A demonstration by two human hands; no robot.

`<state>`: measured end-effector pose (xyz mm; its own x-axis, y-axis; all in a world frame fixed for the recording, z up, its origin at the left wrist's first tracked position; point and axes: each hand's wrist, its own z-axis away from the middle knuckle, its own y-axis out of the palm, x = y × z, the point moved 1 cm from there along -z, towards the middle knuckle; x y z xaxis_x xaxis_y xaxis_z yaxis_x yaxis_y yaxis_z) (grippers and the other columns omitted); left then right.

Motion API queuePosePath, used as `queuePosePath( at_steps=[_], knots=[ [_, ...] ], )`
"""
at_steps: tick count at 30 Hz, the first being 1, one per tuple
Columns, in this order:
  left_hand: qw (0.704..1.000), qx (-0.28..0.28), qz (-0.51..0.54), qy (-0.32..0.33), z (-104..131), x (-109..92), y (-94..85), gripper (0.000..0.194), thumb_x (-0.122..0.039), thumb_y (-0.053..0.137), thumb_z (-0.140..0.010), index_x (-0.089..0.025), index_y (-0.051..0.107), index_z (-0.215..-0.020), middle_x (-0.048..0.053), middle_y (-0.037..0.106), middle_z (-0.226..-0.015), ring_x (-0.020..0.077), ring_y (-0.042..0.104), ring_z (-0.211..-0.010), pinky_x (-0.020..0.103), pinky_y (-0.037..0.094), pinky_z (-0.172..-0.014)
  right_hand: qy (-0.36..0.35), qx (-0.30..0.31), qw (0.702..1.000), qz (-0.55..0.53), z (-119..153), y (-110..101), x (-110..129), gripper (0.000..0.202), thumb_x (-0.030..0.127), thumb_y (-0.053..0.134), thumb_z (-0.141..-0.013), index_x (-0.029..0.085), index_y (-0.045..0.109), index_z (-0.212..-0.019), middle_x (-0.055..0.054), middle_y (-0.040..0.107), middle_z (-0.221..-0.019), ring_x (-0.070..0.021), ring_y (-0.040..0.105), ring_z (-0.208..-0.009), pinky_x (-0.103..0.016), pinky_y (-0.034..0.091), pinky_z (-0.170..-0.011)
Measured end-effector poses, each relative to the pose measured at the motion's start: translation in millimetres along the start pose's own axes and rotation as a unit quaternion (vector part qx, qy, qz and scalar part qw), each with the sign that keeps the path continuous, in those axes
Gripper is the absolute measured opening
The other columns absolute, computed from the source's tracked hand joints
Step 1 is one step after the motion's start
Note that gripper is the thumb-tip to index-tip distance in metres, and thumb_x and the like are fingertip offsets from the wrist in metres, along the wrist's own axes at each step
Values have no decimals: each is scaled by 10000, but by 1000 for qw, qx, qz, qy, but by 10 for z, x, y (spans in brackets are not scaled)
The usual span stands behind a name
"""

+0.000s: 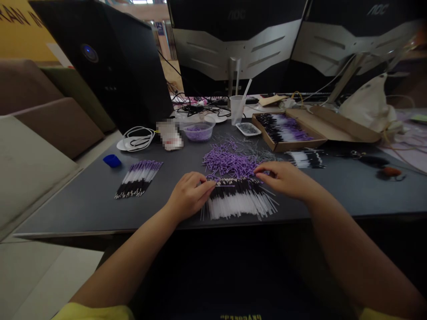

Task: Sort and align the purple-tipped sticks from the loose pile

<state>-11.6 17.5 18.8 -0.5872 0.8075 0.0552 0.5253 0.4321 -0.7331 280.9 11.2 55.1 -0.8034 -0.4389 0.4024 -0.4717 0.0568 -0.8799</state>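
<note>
My left hand (190, 195) is closed in a pinch on a thin stick (227, 186) that points right across the bundle below. That bundle of thin sticks (238, 202) lies at the table's front edge, clear-white toward me and black with pale tips at the far end. Just behind it is a heap of small purple pieces (230, 160). My right hand (283, 180) reaches the heap's right side, thumb and fingertips drawn together; what they hold, if anything, is too small to make out. Farther left lies a bunch of purple-ended sticks (139, 178).
An open cardboard box (283, 146) of similar sticks stands at right, with white-and-black sticks (305, 158) before it. Behind are a plastic bowl (199, 129), a small tray (248, 129) and a cup (236, 111). A blue cap-like object (112, 161) sits left. Monitors (236, 49) and a computer tower (110, 62) border the table.
</note>
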Motion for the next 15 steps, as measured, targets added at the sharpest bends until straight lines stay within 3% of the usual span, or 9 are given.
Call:
queuePosePath(
  at_steps=[2, 4, 9, 15],
  knots=[
    [1000, -12, -15, -4, 9, 3, 5, 152, -216, 583, -864, -193, 675, -982, 54, 544, -839, 166, 485, -788, 316, 432, -740, 28, 66, 996, 44, -14, -1, -108, 230, 267, 510, -866, 210, 706, -971, -50, 724, -946, -207, 650, -822, -290, 458, -703],
    [999, -22, -25, -7, 11, 7, 3, 146, -224, 586, -863, -198, 685, -968, 40, 511, -781, 161, 461, -751, 308, 417, -715, 62, 91, 990, 83, -28, 17, -203, 246, 235, 487, -860, 197, 704, -968, -67, 720, -966, -225, 648, -862, -302, 455, -732],
    [999, -14, -18, 44, -7, 3, -24, 147, -198, 587, -861, -187, 670, -982, -3, 508, -638, 152, 453, -697, 310, 398, -736, 81, 121, 981, 128, -55, 84, -370, 251, 158, 481, -808, 183, 679, -960, -76, 709, -947, -220, 642, -863, -291, 451, -753],
    [998, -15, -11, 67, -42, -24, -54, 130, -205, 580, -863, -182, 659, -964, -2, 588, -642, 147, 497, -697, 318, 407, -773, 67, 122, 981, 135, -74, 121, -418, 212, 144, 488, -791, 186, 647, -925, -66, 692, -899, -201, 623, -814, -274, 436, -718]
  ],
)
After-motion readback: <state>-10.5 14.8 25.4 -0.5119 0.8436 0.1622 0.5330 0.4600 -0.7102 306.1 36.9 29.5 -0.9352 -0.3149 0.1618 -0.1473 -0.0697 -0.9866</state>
